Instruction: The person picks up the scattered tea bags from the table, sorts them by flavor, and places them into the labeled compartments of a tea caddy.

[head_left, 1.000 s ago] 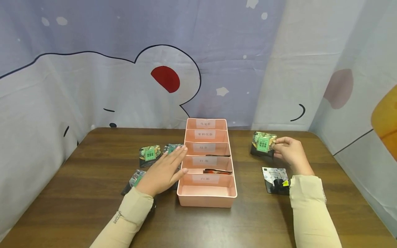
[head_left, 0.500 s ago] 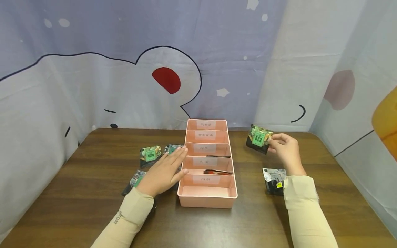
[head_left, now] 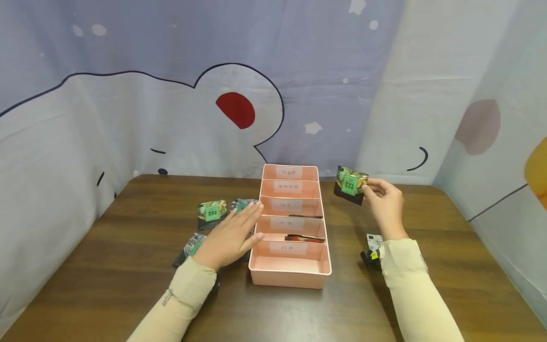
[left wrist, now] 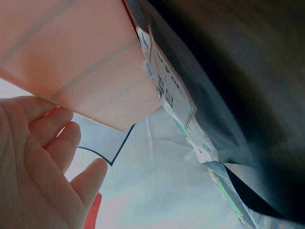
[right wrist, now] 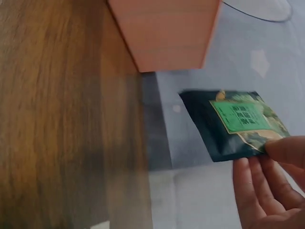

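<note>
1 green-label sachet [head_left: 350, 185], R edge in R grip [head_left: 385, 205]

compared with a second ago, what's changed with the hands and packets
The right hand, pinching a green-labelled packet throughout, has carried it leftward and up in the head view, nearer the pink box. The right sleeve now hides more of the pale-topped packet. The left hand stays at the box's left side; the left-side packets look unmoved.

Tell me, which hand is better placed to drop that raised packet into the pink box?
Probably the right hand: it pinches the packet in the air beside the pink box. The left hand is at the box's other side, gripping nothing visible.
</note>
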`<state>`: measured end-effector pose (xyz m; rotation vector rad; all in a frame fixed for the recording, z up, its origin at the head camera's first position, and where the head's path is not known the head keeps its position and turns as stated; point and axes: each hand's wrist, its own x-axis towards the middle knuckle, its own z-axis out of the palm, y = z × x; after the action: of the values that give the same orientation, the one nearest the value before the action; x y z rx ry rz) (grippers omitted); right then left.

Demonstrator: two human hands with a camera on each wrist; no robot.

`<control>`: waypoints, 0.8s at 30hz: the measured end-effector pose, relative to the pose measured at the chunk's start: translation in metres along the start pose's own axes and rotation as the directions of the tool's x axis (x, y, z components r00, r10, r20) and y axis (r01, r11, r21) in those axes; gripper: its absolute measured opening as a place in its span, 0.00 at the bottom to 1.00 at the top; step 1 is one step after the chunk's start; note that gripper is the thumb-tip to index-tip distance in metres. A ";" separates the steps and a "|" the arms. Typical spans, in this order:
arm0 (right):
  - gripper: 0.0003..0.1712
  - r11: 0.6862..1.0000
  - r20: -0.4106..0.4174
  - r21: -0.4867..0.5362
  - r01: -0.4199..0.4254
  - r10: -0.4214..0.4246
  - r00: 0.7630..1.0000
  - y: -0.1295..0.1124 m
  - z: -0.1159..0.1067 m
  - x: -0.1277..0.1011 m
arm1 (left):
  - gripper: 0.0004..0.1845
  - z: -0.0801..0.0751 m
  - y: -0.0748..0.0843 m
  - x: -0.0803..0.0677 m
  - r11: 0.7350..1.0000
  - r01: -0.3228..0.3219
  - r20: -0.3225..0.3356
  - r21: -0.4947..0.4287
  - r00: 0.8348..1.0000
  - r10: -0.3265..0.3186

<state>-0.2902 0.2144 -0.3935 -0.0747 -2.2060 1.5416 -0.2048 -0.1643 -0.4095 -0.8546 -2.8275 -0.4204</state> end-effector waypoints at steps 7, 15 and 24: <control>0.11 0.985 -0.041 -0.099 0.138 -0.142 0.989 -0.003 0.014 0.008 | 0.38 -0.002 0.001 0.000 1.000 0.004 0.003 -0.001 1.000 -0.004; 0.12 0.986 -0.047 -0.007 0.164 -0.165 0.985 -0.010 0.026 0.017 | 0.38 -0.003 0.002 0.000 1.000 0.019 0.012 -0.014 1.000 -0.018; 0.13 0.969 -0.011 0.195 0.149 -0.149 0.989 -0.046 0.031 0.007 | 0.38 -0.003 0.004 0.000 0.999 0.027 0.024 -0.018 0.999 -0.027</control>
<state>-0.2997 0.1718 -0.3585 0.1512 -2.0008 1.6642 -0.2018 -0.1620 -0.4055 -0.8315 -2.8642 -0.4433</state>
